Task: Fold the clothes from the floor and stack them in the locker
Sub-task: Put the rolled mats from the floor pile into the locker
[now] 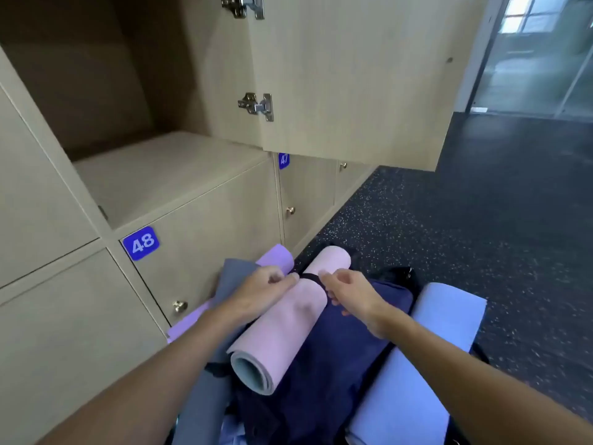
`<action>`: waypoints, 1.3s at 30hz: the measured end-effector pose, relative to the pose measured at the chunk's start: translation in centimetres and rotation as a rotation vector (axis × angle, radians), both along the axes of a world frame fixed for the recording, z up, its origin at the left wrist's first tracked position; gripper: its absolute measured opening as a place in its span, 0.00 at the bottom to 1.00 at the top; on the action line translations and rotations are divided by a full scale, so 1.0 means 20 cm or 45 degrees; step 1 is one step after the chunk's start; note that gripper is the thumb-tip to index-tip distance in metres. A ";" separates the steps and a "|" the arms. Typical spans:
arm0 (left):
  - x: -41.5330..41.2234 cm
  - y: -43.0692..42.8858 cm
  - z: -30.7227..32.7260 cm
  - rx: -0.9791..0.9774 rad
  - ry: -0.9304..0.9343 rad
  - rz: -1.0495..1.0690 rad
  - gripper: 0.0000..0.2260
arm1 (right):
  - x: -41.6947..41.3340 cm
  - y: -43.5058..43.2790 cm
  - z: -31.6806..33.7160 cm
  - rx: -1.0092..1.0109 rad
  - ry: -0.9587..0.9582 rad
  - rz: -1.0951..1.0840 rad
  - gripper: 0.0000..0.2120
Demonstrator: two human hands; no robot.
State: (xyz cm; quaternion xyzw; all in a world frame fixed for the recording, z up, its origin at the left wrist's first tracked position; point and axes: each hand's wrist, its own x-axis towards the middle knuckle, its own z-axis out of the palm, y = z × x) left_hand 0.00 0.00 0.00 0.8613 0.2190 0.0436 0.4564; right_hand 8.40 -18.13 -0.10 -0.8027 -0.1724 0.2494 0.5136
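A rolled pink mat (285,319) lies across a pile of dark navy clothes (346,348) on the floor. A black strap (309,277) circles the roll near its far end. My left hand (263,290) pinches the strap from the left side. On the right, my right hand (349,293) grips the same strap with fingers curled against the roll. Above and to the left stands the open locker (154,175), its shelf bare, with its door (346,78) swung out over the pile.
A grey mat (234,277) and a purple mat (276,256) lean against locker 48 (141,244). A light blue rolled mat (426,354) lies right of the clothes. Dark speckled floor (481,236) stretches to the right toward a glass wall (539,53).
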 end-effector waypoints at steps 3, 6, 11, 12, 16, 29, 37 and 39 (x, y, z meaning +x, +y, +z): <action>-0.05 0.04 -0.13 0.179 0.254 -0.072 0.22 | -0.04 0.02 -0.15 -0.078 0.094 -0.062 0.18; -0.11 0.03 -0.19 0.109 0.404 -0.125 0.29 | -0.10 0.03 -0.28 -0.039 0.229 -0.106 0.20; -0.16 -0.01 -0.26 0.049 0.412 -0.104 0.40 | -0.20 0.04 -0.34 0.045 0.411 -0.065 0.28; -0.17 -0.03 -0.25 0.022 0.372 -0.070 0.39 | -0.22 0.03 -0.35 0.067 0.413 -0.057 0.28; -0.19 -0.10 -0.15 -0.147 0.169 0.047 0.25 | -0.23 0.01 -0.26 0.180 0.324 -0.017 0.25; -0.16 -0.33 0.62 -0.450 -0.656 0.312 0.31 | -0.30 -0.14 0.51 0.595 0.033 0.408 0.35; 0.00 -0.08 0.77 -0.705 -0.704 0.505 0.39 | -0.16 0.02 0.65 0.520 -0.262 0.277 0.34; 0.06 -0.01 0.78 -0.734 -0.718 0.508 0.39 | -0.11 0.12 0.65 0.500 -0.336 0.222 0.37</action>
